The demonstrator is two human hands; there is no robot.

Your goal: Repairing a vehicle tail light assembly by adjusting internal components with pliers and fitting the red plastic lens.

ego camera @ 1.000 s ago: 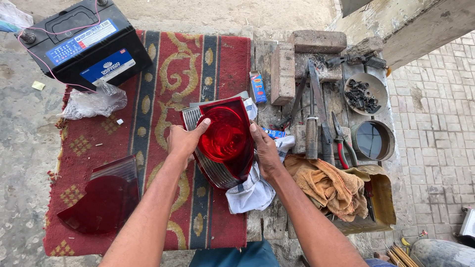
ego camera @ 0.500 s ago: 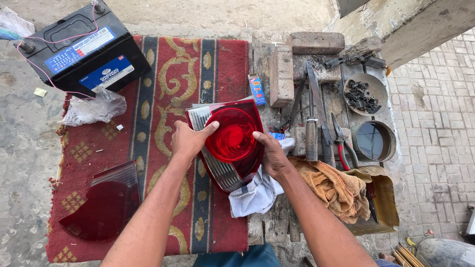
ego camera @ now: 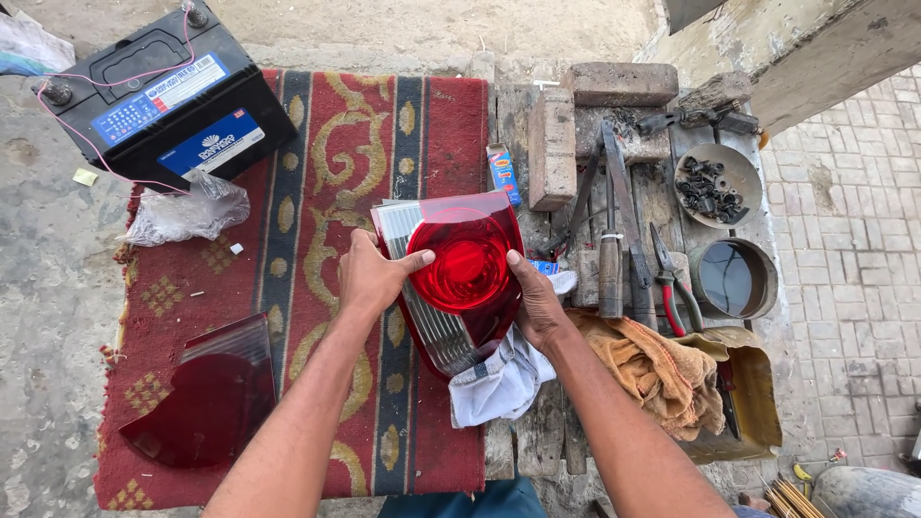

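Now the left hand (ego camera: pixel 369 278) and the right hand (ego camera: pixel 537 302) are gripping a red tail lamp (ego camera: pixel 460 273) from both sides, thumbs pressing on its round red lens, so the lamp is staying steady and a little raised over the red patterned rug (ego camera: pixel 317 182). A pale rag (ego camera: pixel 499 379) is lying partly under the lamp and the right hand, probably to protect the lens. Just to the right, hand tools (ego camera: pixel 624 249) are lying in a row on the rough wooden bench (ego camera: pixel 662 192), with bricks (ego camera: pixel 576 110) behind them and an orange cloth (ego camera: pixel 652 369) near the right forearm. Further left, a dark red lens cover (ego camera: pixel 206 403) is resting on the rug, and a car battery (ego camera: pixel 163 96) with thin pink wires is sitting at the far corner. Nothing is blocking the hands.
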